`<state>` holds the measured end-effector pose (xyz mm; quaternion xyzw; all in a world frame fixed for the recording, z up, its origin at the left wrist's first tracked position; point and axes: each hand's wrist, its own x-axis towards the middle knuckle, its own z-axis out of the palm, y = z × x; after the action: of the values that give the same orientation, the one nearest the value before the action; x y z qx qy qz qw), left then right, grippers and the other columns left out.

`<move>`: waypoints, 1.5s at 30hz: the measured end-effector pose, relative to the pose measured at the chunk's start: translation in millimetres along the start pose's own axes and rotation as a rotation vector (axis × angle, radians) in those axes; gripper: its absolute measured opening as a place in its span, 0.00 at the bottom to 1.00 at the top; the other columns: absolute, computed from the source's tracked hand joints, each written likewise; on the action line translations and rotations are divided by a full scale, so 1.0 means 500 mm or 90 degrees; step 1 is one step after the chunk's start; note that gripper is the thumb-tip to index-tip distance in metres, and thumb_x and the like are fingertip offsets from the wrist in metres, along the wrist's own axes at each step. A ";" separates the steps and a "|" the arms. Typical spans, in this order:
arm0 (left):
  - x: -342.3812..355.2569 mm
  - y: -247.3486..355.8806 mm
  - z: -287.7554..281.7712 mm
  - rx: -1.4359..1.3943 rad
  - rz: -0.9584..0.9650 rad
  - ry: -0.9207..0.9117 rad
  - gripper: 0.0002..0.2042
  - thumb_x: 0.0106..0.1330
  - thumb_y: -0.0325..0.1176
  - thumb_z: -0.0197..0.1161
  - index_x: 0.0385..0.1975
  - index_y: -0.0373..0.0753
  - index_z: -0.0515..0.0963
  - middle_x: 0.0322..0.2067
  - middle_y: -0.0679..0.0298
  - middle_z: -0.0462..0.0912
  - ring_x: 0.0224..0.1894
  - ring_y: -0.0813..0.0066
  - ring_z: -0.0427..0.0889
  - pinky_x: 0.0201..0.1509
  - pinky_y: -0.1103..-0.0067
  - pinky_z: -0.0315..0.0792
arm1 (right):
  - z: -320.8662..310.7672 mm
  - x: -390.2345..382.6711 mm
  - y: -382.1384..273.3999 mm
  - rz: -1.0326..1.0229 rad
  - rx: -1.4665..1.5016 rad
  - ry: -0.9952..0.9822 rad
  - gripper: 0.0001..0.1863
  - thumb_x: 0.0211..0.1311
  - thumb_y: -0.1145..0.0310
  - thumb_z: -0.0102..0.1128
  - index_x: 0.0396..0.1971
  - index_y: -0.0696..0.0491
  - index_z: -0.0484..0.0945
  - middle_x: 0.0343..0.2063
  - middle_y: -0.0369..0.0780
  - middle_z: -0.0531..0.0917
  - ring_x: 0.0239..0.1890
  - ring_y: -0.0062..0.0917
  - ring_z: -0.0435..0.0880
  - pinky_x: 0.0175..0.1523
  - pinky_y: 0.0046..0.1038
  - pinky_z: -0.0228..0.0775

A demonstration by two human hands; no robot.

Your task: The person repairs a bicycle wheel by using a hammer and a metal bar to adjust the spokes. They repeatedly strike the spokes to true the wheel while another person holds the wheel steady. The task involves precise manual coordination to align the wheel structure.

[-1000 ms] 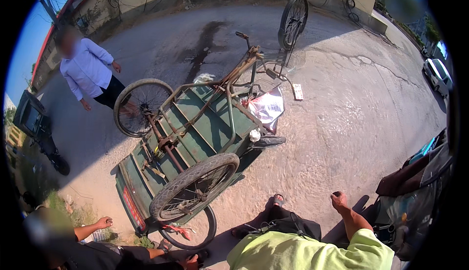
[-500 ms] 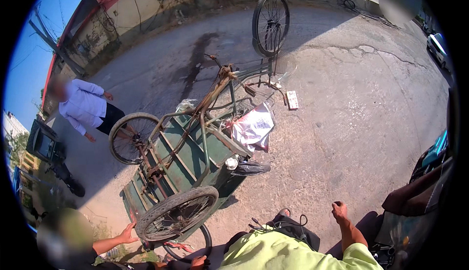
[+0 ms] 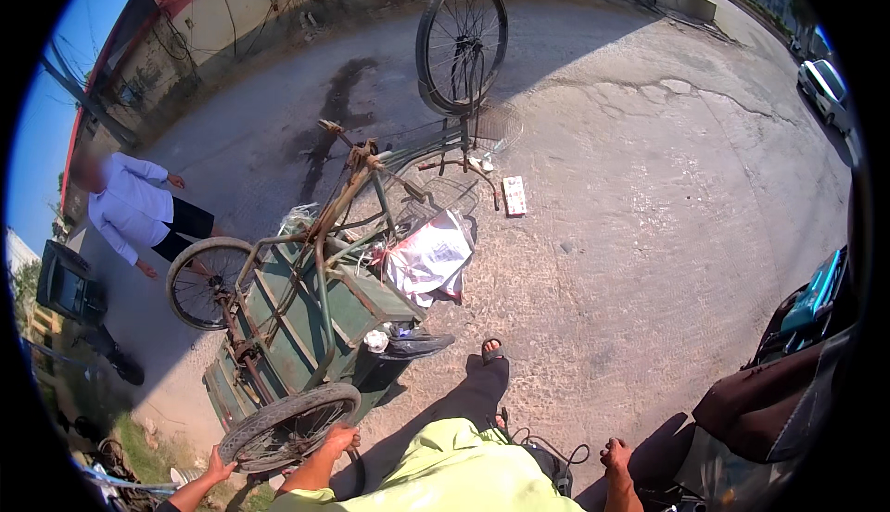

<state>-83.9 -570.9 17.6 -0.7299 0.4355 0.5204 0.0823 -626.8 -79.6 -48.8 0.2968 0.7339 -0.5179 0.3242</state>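
Note:
An overturned cargo tricycle, its green bed (image 3: 297,322) underside up, lies before me. My left hand (image 3: 341,437) is closed on the near rear wheel (image 3: 287,427) at its right edge; the fingers are partly hidden. Across that wheel, another person's hand (image 3: 221,467) touches the tyre's left side. My right hand (image 3: 615,455) hangs at my right, away from the tricycle, with its fingers curled in. Whether anything is inside them cannot be seen. The front wheel (image 3: 462,46) sticks up at the far end of the frame, and the other rear wheel (image 3: 211,282) is on the left.
A white bag (image 3: 431,257) lies beside the tricycle's frame, with a small white-and-red box (image 3: 514,195) further right. A person in a white shirt (image 3: 132,202) stands at the left. A parked vehicle with a dark brown cover (image 3: 765,401) is close on my right.
My left hand has come up onto the near wheel, and the other person's hand has come onto its tyre. My foot has stepped forward. The view has shifted, moving the tricycle left in the picture.

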 end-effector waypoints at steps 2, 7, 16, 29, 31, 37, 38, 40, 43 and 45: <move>0.061 0.063 0.028 0.038 -0.001 -0.042 0.10 0.67 0.36 0.62 0.41 0.36 0.79 0.28 0.63 0.84 0.26 0.72 0.86 0.23 0.78 0.75 | -0.039 0.026 0.022 0.043 0.019 0.040 0.08 0.62 0.71 0.54 0.39 0.56 0.74 0.22 0.37 0.72 0.15 0.24 0.70 0.16 0.25 0.59; 0.121 0.264 0.191 0.095 -0.015 -0.142 0.14 0.67 0.39 0.63 0.47 0.37 0.78 0.32 0.62 0.85 0.29 0.72 0.86 0.28 0.77 0.77 | -0.292 0.220 0.097 -0.050 0.066 0.114 0.06 0.60 0.75 0.55 0.36 0.59 0.74 0.21 0.37 0.74 0.17 0.24 0.71 0.18 0.27 0.62; 0.212 0.875 0.196 0.097 0.212 -0.090 0.16 0.66 0.38 0.62 0.47 0.34 0.78 0.31 0.62 0.83 0.29 0.74 0.82 0.30 0.77 0.76 | -0.076 0.219 -0.126 0.027 -0.012 0.035 0.08 0.68 0.64 0.56 0.40 0.51 0.72 0.26 0.38 0.74 0.24 0.28 0.73 0.25 0.31 0.68; 0.159 1.402 0.374 -0.109 0.305 -0.077 0.14 0.67 0.34 0.61 0.49 0.35 0.78 0.34 0.62 0.84 0.31 0.76 0.82 0.34 0.77 0.75 | 0.102 0.545 -0.559 0.060 -0.177 -0.015 0.13 0.64 0.63 0.56 0.44 0.54 0.73 0.26 0.38 0.76 0.20 0.27 0.76 0.21 0.29 0.66; 0.158 1.464 0.378 -0.114 0.321 -0.040 0.13 0.68 0.32 0.60 0.49 0.34 0.78 0.35 0.60 0.85 0.32 0.75 0.83 0.33 0.78 0.75 | 0.186 0.604 -0.754 0.088 -0.173 0.010 0.12 0.61 0.67 0.57 0.42 0.56 0.74 0.25 0.39 0.76 0.18 0.28 0.77 0.20 0.28 0.66; 0.122 1.711 0.332 -0.180 0.436 0.038 0.13 0.69 0.31 0.59 0.49 0.33 0.77 0.35 0.59 0.86 0.33 0.75 0.84 0.36 0.79 0.75 | 0.431 0.707 -1.345 -0.143 -0.232 -0.093 0.18 0.65 0.61 0.56 0.50 0.55 0.77 0.33 0.39 0.80 0.23 0.27 0.81 0.23 0.26 0.67; 0.105 1.765 0.316 -0.180 0.462 0.061 0.13 0.69 0.31 0.59 0.49 0.33 0.77 0.35 0.60 0.85 0.33 0.76 0.83 0.36 0.79 0.75 | 0.478 0.711 -1.421 -0.183 -0.223 -0.102 0.18 0.66 0.60 0.56 0.50 0.54 0.77 0.33 0.38 0.80 0.25 0.26 0.81 0.25 0.26 0.67; 0.099 1.861 0.269 -0.172 0.532 0.107 0.13 0.68 0.30 0.59 0.50 0.31 0.76 0.35 0.61 0.84 0.35 0.77 0.82 0.37 0.79 0.77 | 0.581 0.702 -1.551 -0.239 -0.206 -0.116 0.17 0.65 0.61 0.58 0.49 0.56 0.78 0.33 0.38 0.81 0.25 0.23 0.80 0.26 0.24 0.66; 0.113 2.018 0.209 -0.168 0.666 0.206 0.16 0.68 0.31 0.61 0.51 0.29 0.75 0.37 0.62 0.81 0.38 0.78 0.80 0.43 0.81 0.76 | 0.686 0.709 -1.638 -0.301 -0.231 -0.147 0.18 0.65 0.61 0.57 0.49 0.57 0.78 0.35 0.38 0.82 0.26 0.23 0.80 0.27 0.25 0.68; 0.109 2.146 0.187 -0.153 0.775 0.398 0.19 0.67 0.32 0.64 0.54 0.30 0.74 0.39 0.64 0.79 0.37 0.79 0.78 0.43 0.81 0.75 | 0.726 0.717 -1.642 -0.279 -0.254 -0.145 0.21 0.65 0.58 0.58 0.52 0.55 0.77 0.36 0.39 0.83 0.27 0.25 0.81 0.30 0.27 0.71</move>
<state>-918.0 -1198.9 288.3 -0.4754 0.7100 0.2840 -0.4351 -1419.4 -625.4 44.6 0.0021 0.8264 -0.4510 0.3371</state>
